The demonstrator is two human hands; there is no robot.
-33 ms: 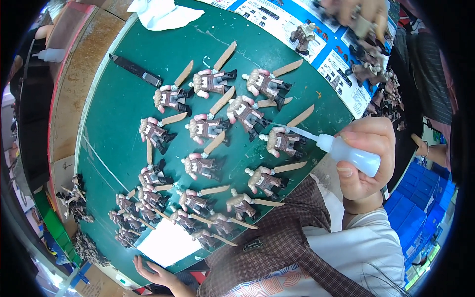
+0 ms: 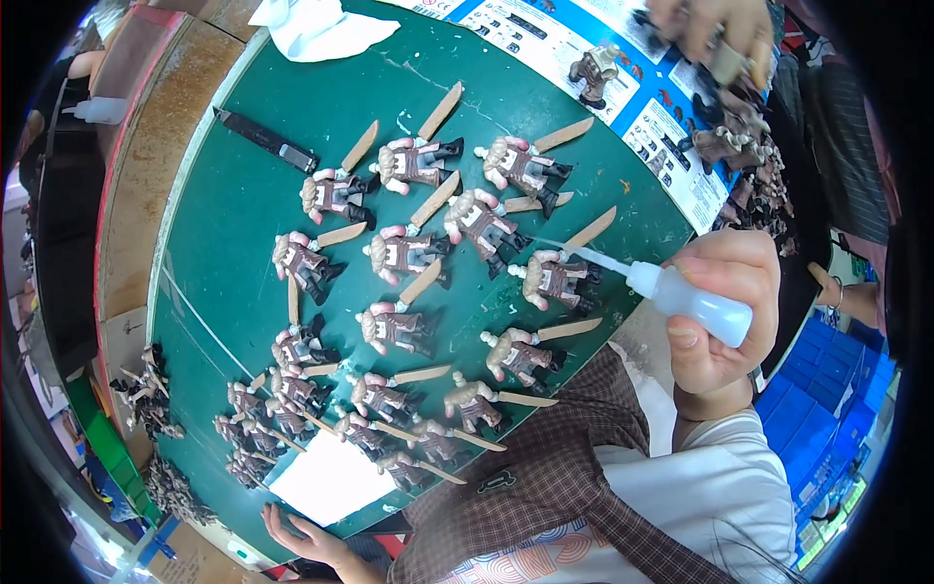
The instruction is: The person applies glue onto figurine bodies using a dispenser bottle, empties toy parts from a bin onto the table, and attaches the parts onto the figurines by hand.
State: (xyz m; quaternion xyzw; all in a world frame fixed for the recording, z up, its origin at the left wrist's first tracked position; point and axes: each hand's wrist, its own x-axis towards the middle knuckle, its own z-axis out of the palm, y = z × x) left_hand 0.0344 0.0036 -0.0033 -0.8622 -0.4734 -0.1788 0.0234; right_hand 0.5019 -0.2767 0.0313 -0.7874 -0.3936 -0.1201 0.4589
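My right hand [image 2: 732, 282] is closed round a small whitish squeeze bottle [image 2: 718, 310] with a long thin nozzle. The nozzle tip is at the upper body of a toy figure [image 2: 553, 280] in a brown outfit, close to its flat tan blade [image 2: 593, 230]. Whether the tip touches the figure I cannot tell. At the table's near edge lies my left hand [image 2: 302, 537], fingers spread and holding nothing, beside a bright white patch [image 2: 331, 482]. Several similar figures, such as one with pink arms [image 2: 404, 251], lie in rows between them, most with tan blades.
The green table [image 2: 233, 204] holds a black cutter knife [image 2: 268, 139] and crumpled white tissue [image 2: 321, 29]. Another person's hand [image 2: 715, 34] handles figure parts above a printed blue-and-white sheet [image 2: 545, 49]. Dark parts [image 2: 175, 487] are heaped at left; blue bins [image 2: 808, 399] stand at right.
The squeeze bottle and my right hand have shifted very slightly right and down. The other person's hand has moved a little among the parts at top right. My left hand stays put.
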